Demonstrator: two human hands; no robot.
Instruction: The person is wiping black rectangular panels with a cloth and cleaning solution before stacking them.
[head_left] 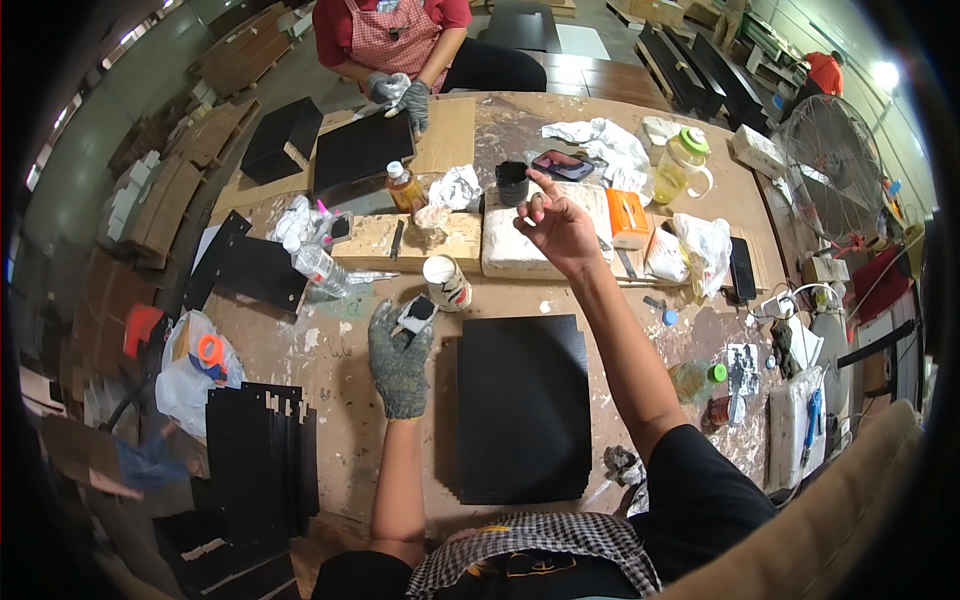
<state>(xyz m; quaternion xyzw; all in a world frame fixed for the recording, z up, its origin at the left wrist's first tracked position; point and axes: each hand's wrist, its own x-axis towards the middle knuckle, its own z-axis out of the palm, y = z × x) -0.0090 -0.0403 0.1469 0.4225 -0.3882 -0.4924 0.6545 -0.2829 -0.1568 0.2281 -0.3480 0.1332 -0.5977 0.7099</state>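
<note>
Left of those stacked black rectangular panels (523, 410), the gray-gloved left hand (399, 362) has its fingers pinching a small black-and-white pad (419, 312); bare right hand (560, 235)'s by a round black cup (511, 186), fingers half-curled, can't tell if gripping anything.

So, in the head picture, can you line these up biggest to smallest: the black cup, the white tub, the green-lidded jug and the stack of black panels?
1. stack of black panels
2. green-lidded jug
3. white tub
4. black cup
</note>
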